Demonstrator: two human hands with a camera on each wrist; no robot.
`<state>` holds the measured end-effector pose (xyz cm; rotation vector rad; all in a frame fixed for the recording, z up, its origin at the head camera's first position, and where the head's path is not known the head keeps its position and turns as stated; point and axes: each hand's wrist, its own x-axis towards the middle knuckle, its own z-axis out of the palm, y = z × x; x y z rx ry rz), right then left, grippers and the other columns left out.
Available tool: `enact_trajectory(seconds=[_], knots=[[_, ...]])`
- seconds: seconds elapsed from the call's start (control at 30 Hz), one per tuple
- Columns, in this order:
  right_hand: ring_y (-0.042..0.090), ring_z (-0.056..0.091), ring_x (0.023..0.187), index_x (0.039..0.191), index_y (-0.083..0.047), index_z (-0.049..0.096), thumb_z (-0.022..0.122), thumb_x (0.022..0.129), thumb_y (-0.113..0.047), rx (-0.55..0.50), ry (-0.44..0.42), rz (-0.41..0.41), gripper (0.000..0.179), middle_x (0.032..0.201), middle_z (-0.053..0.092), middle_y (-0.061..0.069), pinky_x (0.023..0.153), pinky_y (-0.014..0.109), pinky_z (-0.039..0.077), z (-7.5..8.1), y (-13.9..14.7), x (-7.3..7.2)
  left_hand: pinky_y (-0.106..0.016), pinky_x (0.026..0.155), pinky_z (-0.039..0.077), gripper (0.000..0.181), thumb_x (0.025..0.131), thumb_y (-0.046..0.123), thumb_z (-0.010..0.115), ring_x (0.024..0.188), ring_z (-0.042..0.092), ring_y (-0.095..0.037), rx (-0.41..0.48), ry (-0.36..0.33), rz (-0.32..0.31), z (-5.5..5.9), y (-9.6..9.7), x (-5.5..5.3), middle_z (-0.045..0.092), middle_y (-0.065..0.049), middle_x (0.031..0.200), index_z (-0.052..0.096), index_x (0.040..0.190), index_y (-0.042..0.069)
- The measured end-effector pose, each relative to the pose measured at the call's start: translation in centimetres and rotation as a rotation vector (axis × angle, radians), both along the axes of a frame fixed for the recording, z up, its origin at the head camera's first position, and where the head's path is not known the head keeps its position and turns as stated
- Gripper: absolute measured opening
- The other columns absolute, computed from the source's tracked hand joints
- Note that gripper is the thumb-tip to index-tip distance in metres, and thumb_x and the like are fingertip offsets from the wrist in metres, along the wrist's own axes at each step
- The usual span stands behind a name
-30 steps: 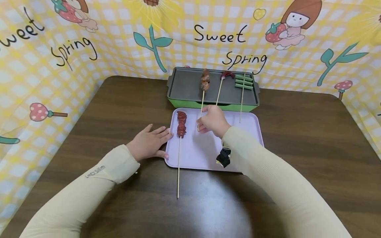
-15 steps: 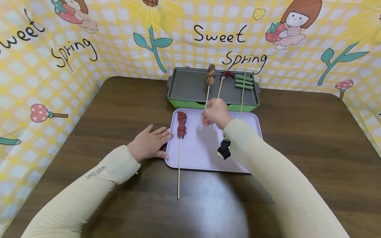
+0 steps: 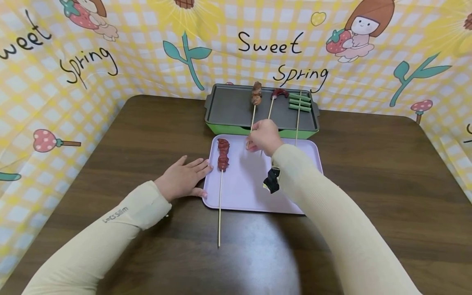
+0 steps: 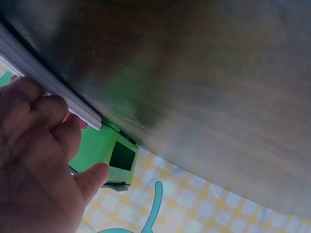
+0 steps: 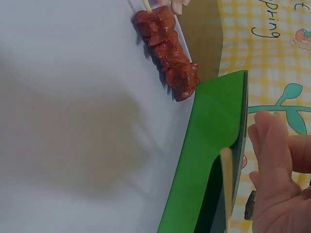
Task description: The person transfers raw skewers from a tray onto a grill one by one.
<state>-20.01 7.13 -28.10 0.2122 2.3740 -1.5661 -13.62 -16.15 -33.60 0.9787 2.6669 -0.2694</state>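
Observation:
My right hand [image 3: 266, 136] pinches the stick of a brown meat skewer [image 3: 256, 94], whose meat end lies over the dark plate of a green-sided grill [image 3: 228, 106]. Also on that plate are a skewer with a curled dark red piece [image 3: 279, 94] and one with green vegetable sticks [image 3: 299, 102]; their sticks stick out toward me. My left hand [image 3: 180, 179] lies spread, its fingertips at the left rim of a lilac tray [image 3: 239, 194]. On the tray rests a red meat skewer [image 3: 223, 155], its stick reaching past the front edge; the right wrist view shows its meat [image 5: 170, 53] close up.
Tray and grill stand close together on a brown wooden table [image 3: 147, 135]. Behind and to the left hangs a yellow checked cloth [image 3: 236, 65]. A black trinket [image 3: 272, 180] dangles from my right wrist above the tray.
My right hand has carried the brown meat skewer forward, from over the tray's middle toward the grill, then a touch left. The left hand stays at the tray rim.

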Motion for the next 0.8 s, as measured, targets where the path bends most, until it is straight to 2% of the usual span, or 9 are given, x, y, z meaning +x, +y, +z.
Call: enact_trajectory(seconds=[0.27,0.57,0.8], knots=[[0.010,0.057,0.044,0.112,0.011,0.055,0.057,0.086,0.009,0.003,-0.034,-0.035,0.025,0.079,0.062,0.016,0.054,0.025,0.055,-0.06,-0.29,-0.04,-0.059,0.108,0.023,0.079,0.089,0.055,0.054,0.139,0.031,-0.031,0.009,0.004,0.004,-0.22,-0.23,0.08,0.034,-0.015,0.151,0.038,0.146,0.002],[0.011,0.058,0.045,0.108,0.009,0.059,0.059,0.088,0.005,0.053,-0.042,-0.033,0.021,0.085,0.064,0.018,0.056,0.026,0.055,0.01,-0.97,-0.31,-0.058,0.109,0.022,0.079,0.088,0.056,0.054,0.139,0.032,-0.030,-0.005,0.020,-0.003,-0.24,-0.22,0.12,0.034,-0.015,0.151,0.039,0.145,0.002],[0.010,0.057,0.044,0.102,0.011,0.060,0.057,0.086,0.009,0.033,-0.040,-0.037,0.016,0.071,0.061,0.013,0.056,0.025,0.056,-0.30,-0.80,-0.52,-0.058,0.109,0.022,0.079,0.088,0.056,0.054,0.138,0.033,-0.030,-0.010,0.035,-0.013,-0.31,-0.14,0.15,0.035,-0.015,0.151,0.041,0.145,0.002]])
